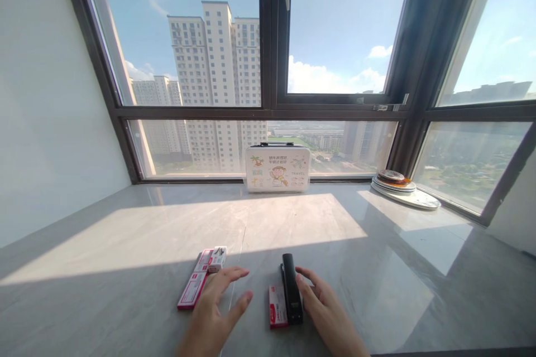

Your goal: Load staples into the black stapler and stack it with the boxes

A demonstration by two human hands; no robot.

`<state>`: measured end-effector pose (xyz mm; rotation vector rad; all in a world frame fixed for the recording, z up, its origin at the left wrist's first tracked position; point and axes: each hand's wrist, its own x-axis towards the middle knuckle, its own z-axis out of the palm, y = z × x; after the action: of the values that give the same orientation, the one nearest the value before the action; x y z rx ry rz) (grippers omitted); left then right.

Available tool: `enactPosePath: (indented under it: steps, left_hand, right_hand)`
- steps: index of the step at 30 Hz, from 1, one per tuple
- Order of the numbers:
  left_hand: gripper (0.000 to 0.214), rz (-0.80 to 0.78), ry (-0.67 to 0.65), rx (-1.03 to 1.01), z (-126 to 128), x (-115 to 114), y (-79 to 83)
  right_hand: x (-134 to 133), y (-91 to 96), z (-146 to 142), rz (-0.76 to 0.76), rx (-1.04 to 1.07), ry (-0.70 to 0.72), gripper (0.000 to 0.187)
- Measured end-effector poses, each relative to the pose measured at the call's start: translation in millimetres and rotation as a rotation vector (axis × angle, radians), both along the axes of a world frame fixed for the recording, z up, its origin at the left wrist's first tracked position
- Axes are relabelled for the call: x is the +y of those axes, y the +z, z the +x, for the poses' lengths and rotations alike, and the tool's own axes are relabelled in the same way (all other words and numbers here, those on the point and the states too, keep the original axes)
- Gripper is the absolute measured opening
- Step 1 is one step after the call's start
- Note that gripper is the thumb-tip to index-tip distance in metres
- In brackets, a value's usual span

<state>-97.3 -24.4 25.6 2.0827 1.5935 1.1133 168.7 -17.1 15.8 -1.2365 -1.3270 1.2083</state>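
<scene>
A black stapler (292,290) lies lengthwise on the grey sill, right beside a small red-and-white box (277,307). My right hand (321,300) is at the stapler's right side, fingertips against or very near its edge, fingers bent but not wrapped around it. My left hand (220,304) is open, thumb and fingers spread, with nothing in its grasp. Just left of it lies a long, flat pink-and-white box (193,289), partly covered by the hand. A small white box with a stapler picture (218,258) sits at its upper right end.
At the back, against the window, stands a clear-edged case with cartoon prints (278,170). Stacked plates or lids (402,189) rest in the far right corner. A white wall (50,111) bounds the left side, and dark window frames (268,114) run along the back.
</scene>
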Motion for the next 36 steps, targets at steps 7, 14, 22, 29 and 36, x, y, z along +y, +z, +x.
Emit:
enactPosePath:
  steps: [7, 14, 22, 29, 36]
  left_hand:
    - [0.044, 0.095, 0.353, 0.279, -88, -13, -42.3]
    - [0.052, -0.186, -0.044, 0.177, -31, -32, -4.2]
    - [0.086, -0.368, -0.106, 0.153, 0, -19, 30.2]
    - [0.059, -0.309, -0.148, 0.109, 14, -13, 41.4]
    - [0.071, -0.193, -0.286, 0.083, 59, 4, 28.1]
  right_hand:
    - [1, -4.7, 5, -0.018, -0.033, 0.078, 0.075]
    - [-1, -5.2, 5, 0.044, -0.171, 0.055, 0.071]
    - [-3, 1.3, 6, 0.055, -0.184, 0.079, 0.069]
    - [-3, -4.3, 5, 0.069, -0.183, 0.082, 0.069]
    - [-1, -12.3, 4, 0.068, -0.170, 0.075, 0.079]
